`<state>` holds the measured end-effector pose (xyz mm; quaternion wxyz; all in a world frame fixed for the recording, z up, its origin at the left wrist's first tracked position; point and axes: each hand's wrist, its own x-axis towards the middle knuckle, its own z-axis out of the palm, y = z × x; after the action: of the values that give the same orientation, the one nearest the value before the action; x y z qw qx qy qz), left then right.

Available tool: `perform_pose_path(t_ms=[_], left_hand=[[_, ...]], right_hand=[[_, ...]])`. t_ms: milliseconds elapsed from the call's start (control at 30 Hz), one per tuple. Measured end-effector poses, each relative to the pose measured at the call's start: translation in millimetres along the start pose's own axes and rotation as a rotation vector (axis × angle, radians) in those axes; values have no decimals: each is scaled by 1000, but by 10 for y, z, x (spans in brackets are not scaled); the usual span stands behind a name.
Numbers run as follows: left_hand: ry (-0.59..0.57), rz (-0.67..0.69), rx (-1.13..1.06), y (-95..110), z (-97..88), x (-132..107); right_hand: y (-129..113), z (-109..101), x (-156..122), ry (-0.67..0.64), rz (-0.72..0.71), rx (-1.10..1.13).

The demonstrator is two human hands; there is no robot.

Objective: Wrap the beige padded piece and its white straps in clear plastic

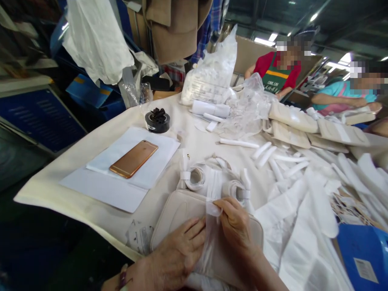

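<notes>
A beige bag [177,208] lies flat in front of me at the table's near edge. Across its middle runs a band of clear plastic film [214,186]. My right hand [236,222] pinches the film's edge between thumb and fingers, above the bag's centre. Flat on the bag's left half rests my left hand [180,250], its fingers stretched out beside the film. Beyond the bag's top edge sit a rolled strap [196,178] at the left and another rolled strap [234,189] at the right, both with white wrapping.
A gold phone [133,158] lies on white sheets [103,194] at the left, near a black tape roll [157,122]. White foam pieces [303,210] spread over the right side. Stacked beige bags [294,121] and a large plastic bag [209,76] stand farther back; two people work beyond.
</notes>
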<state>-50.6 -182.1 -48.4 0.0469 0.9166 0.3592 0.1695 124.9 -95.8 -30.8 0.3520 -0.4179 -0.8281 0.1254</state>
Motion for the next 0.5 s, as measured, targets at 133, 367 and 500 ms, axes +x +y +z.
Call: perform_pose_path(t_ms=[133,367,500], left_hand=[[-207,-24,-94,9,-184,22],[-271,-71,-271,-53,-357,47],[-122,-20,-138,-76,-154,-48]], right_hand=[[8,1,-16,14,10,48],[26,-30,8,-7,58,143],[-70,-39,-16,11,87,152]])
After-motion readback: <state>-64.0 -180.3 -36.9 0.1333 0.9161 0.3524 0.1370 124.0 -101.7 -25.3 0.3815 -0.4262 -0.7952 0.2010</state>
